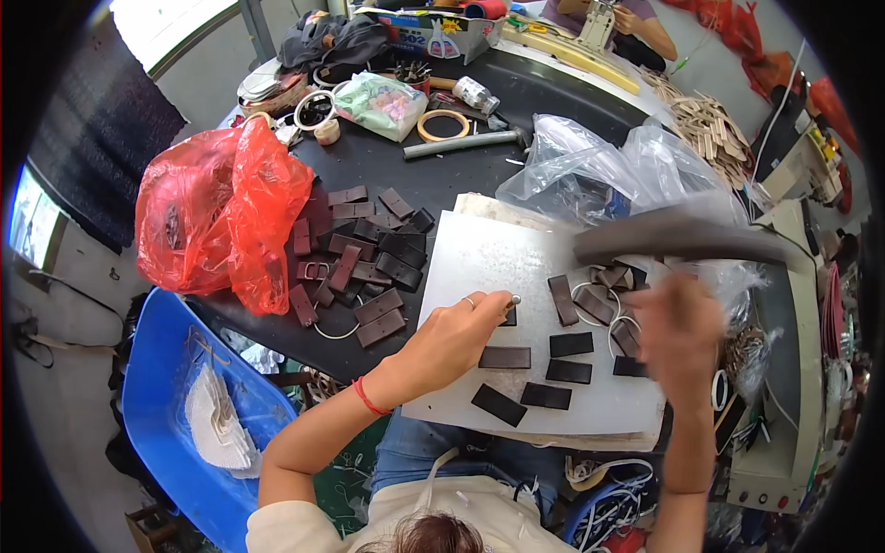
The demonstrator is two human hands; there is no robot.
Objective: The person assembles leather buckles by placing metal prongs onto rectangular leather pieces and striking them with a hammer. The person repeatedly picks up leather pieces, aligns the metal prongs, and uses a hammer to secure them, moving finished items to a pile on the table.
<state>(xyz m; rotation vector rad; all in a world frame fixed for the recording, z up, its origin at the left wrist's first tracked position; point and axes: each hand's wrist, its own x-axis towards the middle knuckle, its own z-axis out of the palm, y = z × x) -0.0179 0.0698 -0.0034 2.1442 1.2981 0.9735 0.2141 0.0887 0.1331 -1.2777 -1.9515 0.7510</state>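
My left hand [447, 341] is closed around a thin metal punch [515, 300], with only its round top showing above the fingers. Just below it, the edge of a small black leather piece [509, 318] peeks out on the white board [493, 249]. Raised over the board's right side, my right hand [680, 336] grips a dark, bar-shaped hammer [678, 238]; both are smeared by motion. Several black leather pieces [546, 396] and a brown leather piece [504, 358] lie flat nearest me. Brown strips with white rings [604, 304] rest on the board's right part.
A pile of brown and black leather pieces [369, 240] sits left of the board, beside a red plastic bag [221, 212]. Clear plastic bags [590, 157] lie behind the board. A blue tub [175, 369] stands at lower left. Across the table, another person [645, 28] sits by a machine.
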